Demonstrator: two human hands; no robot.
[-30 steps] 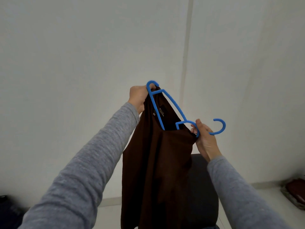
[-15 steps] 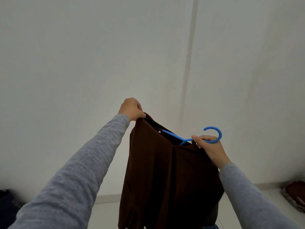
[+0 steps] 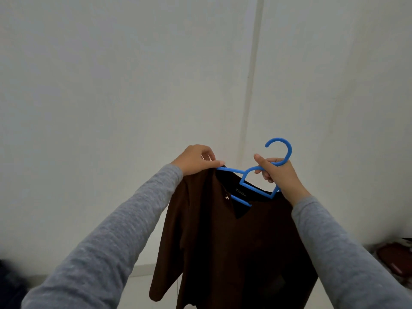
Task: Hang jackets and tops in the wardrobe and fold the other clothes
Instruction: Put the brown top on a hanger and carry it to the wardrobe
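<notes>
A dark brown top [image 3: 225, 246] hangs in front of me on a blue plastic hanger [image 3: 279, 148], whose hook points up. My right hand [image 3: 278, 175] grips the hanger's neck just below the hook. My left hand [image 3: 196, 160] pinches the top's left shoulder where the hanger's arm comes out of the fabric. Inside the neckline a small label shows, and the hanger's lower bar runs across the opening. The garment's lower part drops out of view at the bottom.
A plain white wall with a vertical seam [image 3: 252, 85] fills the background. A skirting board [image 3: 142, 269] runs low behind the top. A dark red object [image 3: 394, 257] lies at the right edge on the floor, and a dark shape [image 3: 9, 284] sits at the lower left.
The hanger's hook has swung from sideways to upright and the right hand has risen with it. The top now sits spread across the hanger, with the neckline open toward me.
</notes>
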